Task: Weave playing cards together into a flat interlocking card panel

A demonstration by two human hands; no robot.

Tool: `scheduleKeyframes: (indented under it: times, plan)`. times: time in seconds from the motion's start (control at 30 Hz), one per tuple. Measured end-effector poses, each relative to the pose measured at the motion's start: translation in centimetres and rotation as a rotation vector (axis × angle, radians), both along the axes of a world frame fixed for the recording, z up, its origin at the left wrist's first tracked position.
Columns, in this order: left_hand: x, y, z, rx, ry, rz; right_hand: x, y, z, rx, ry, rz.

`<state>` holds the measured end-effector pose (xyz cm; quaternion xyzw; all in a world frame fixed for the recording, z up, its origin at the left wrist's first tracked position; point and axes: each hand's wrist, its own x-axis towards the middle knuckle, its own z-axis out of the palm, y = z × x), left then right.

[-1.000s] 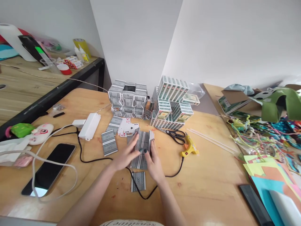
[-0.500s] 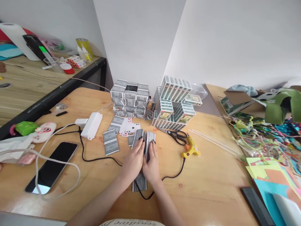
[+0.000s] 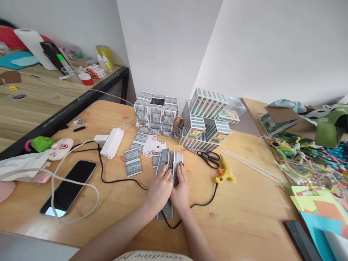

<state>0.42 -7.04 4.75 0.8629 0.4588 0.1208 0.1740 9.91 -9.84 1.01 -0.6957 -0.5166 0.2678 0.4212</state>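
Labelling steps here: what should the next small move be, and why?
Probably press the patterned playing-card panels down: the left hand lies on one, the right hand on the other, and the dark gap between suggests raised edges.

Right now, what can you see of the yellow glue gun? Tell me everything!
The glue gun is yellow and looks plastic, with an orange trigger and a small red switch. It lies on its side on the table, nozzle pointing away, beside the scissors. Its black cord curves left; nobody is touching the gun.
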Motion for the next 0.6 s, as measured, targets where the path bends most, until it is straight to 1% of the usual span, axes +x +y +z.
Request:
scheduleKeyframes:
  times: [0.07,0.13,0.2,0.27,0.3,0.37,0.47,0.53,0.6]
  plan:
    - [-0.2,0.0,0.2,-0.032,-0.076,0.011,0.5,-0.1,0.2,-0.011,0.060,-0.001]
    - [-0.7,0.0,0.4,-0.067,-0.170,0.040,1.5,-0.1,0.4,-0.027,0.181,0.011]
    - [-1.3,0.4,0.5,-0.102,-0.251,0.092,2.9,0.1,0.6,-0.030,0.332,0.011]
    - [-2.0,1.3,0.4,-0.128,-0.317,0.162,4.3,0.6,1.0,-0.027,0.423,0.000]
    - [-2.4,1.9,0.3,-0.131,-0.345,0.202,4.8,0.9,1.2,-0.027,0.423,-0.001]
    - [-2.9,3.4,0.0,-0.162,-0.390,0.267,5.4,1.7,1.7,-0.013,0.352,0.031]
    - [-3.0,5.5,-0.6,-0.248,-0.438,0.295,5.3,2.8,2.2,-0.028,0.199,0.067]
    - [-2.8,6.3,-0.8,-0.327,-0.466,0.321,5.1,3.3,2.3,-0.049,0.140,0.055]
    - [-2.6,6.5,-0.9,-0.359,-0.513,0.352,5.2,3.5,2.0,-0.051,0.121,0.035]
